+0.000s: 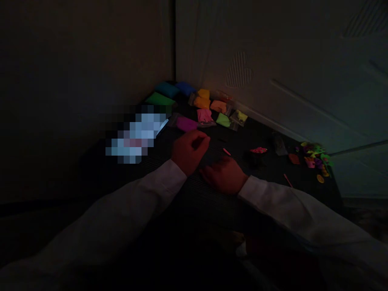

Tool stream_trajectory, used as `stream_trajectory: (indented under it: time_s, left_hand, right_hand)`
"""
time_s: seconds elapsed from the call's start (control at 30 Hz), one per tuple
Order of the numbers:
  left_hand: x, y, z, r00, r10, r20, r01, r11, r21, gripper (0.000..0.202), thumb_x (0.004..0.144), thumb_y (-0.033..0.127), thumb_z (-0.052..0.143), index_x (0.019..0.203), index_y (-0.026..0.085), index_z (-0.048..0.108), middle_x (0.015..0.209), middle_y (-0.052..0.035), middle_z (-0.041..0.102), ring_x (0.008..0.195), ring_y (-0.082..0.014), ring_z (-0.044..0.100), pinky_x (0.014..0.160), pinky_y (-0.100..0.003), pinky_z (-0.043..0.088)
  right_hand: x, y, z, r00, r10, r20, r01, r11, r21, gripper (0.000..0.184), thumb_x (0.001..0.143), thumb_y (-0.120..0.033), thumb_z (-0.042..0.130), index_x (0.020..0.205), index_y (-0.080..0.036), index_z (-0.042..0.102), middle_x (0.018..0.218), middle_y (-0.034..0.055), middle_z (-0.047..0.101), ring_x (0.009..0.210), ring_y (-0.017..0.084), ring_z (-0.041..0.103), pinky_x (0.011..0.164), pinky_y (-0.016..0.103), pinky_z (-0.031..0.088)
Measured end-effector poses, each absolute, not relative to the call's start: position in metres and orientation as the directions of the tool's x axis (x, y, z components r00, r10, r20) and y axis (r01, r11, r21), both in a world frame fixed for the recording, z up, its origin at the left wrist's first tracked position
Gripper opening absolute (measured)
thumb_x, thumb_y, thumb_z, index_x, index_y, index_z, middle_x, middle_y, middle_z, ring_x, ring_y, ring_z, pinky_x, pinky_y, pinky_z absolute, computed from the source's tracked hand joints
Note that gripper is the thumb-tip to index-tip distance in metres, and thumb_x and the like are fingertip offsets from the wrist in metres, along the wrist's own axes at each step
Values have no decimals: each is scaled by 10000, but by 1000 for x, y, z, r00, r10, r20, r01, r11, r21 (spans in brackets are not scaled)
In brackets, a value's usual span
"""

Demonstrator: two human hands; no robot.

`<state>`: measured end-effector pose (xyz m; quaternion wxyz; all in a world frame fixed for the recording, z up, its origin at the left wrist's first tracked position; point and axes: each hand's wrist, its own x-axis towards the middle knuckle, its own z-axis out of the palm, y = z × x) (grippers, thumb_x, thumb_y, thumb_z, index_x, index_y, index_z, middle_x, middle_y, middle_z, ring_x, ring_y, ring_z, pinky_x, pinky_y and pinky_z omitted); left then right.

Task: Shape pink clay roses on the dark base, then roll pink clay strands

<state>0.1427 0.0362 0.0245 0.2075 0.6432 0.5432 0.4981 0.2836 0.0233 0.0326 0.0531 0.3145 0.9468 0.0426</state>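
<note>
The scene is very dark. My left hand (189, 151) hovers over a dark table (212, 202) with its fingers curled inward; what they hold, if anything, is hidden. Just beyond it lies a magenta clay packet (186, 123). My right hand (224, 174) rests low on the table, fingers bent and pointing left, its fingertips lost in shadow. A thin pink stick (226, 152) lies just beyond my right hand. Both arms wear white sleeves.
Several coloured clay packets (204, 106) lie in the far corner against the wall. A pink-topped dark object (258, 151) sits to the right, and a pile of small clay shapes (315, 157) near the table's right edge. A lit blurred screen (136, 135) glows at left.
</note>
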Motion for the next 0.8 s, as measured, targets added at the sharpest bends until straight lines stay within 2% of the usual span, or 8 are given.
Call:
stream_trajectory:
  time_s: [0.13,0.33,0.5,0.7,0.8]
  left_hand:
    - [143,36,24,-72,897,437,496,-348,796,136,745,258,485,744,154,572,700,16,584,635,-81,517,601,-210,410]
    - [143,36,24,-73,897,437,479,-353,804,121,739,253,495,744,158,570,685,25,580,617,-75,517,579,-199,412]
    - [143,36,22,-55,900,432,479,-356,802,123,735,251,500,744,152,572,703,18,581,624,-75,515,587,-199,412]
    - [144,36,20,-53,910,410,457,-343,821,125,737,254,497,746,153,570,688,20,579,607,-72,513,565,-190,409]
    - [145,36,20,-33,913,407,459,-348,818,123,737,256,494,739,160,570,702,19,585,622,-77,520,585,-196,415]
  right_hand:
    - [284,33,32,-749,660,-55,649,748,142,402,876,-330,227,737,-153,560,633,43,626,556,128,537,601,288,256]
    - [279,25,33,-818,571,-64,563,819,113,397,873,-313,224,720,-164,559,588,35,611,528,126,524,575,292,228]
    - [280,31,35,-745,664,-67,650,744,155,371,865,-324,249,764,-152,563,643,45,625,555,137,538,568,287,229]
    - [274,24,34,-790,603,-107,593,797,112,342,855,-306,270,773,-157,567,626,40,618,554,143,538,557,292,221]
    - [273,27,37,-753,652,-92,640,758,129,335,852,-304,275,794,-149,565,649,46,622,556,148,538,549,293,216]
